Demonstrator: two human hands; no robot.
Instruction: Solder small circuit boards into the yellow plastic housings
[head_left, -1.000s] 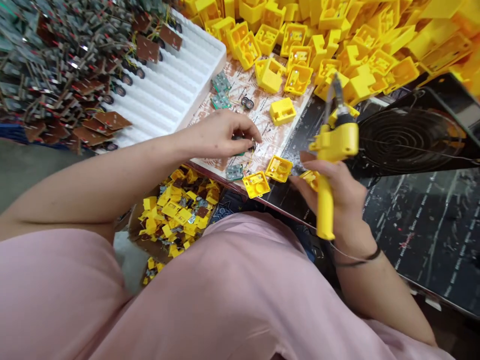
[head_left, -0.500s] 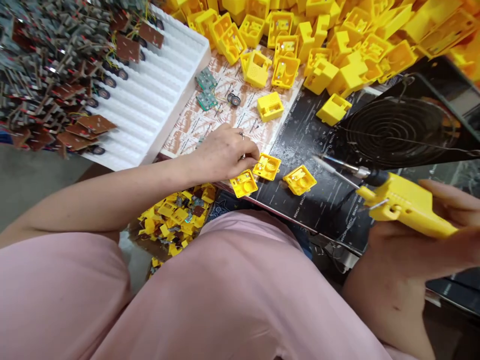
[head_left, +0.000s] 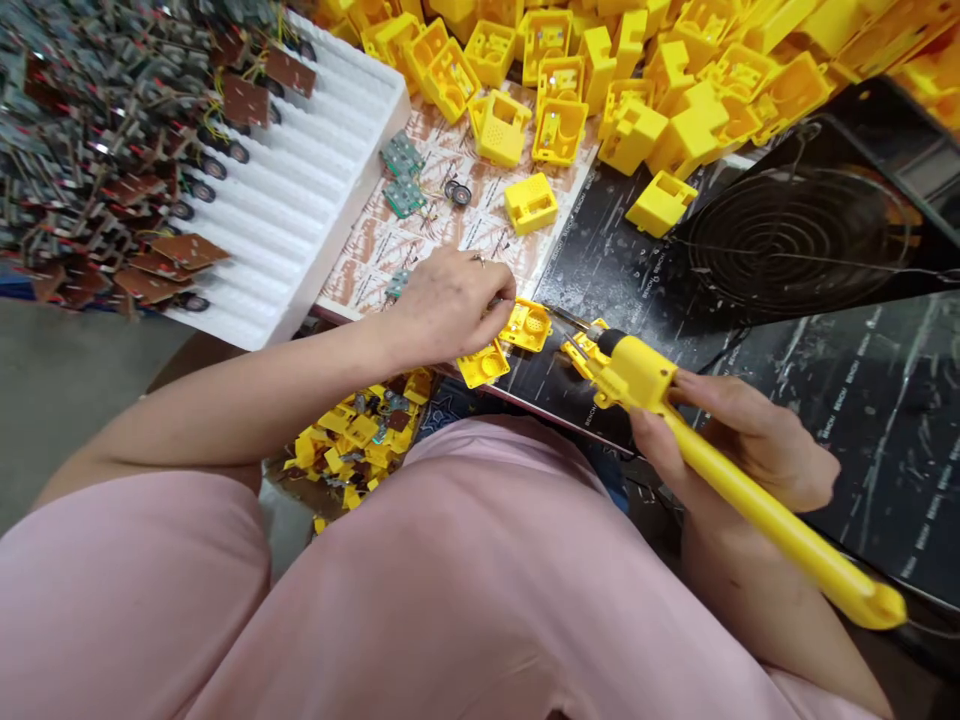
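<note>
While the right hand [head_left: 784, 458] is clasping a soldering gun [head_left: 742, 487], seemingly for aim, the left hand [head_left: 454, 302] is curling, its hold indiscernible.

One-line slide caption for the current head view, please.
Right hand points a yellow soldering tool toward an open yellow case; left hand is close beside that case.
</note>
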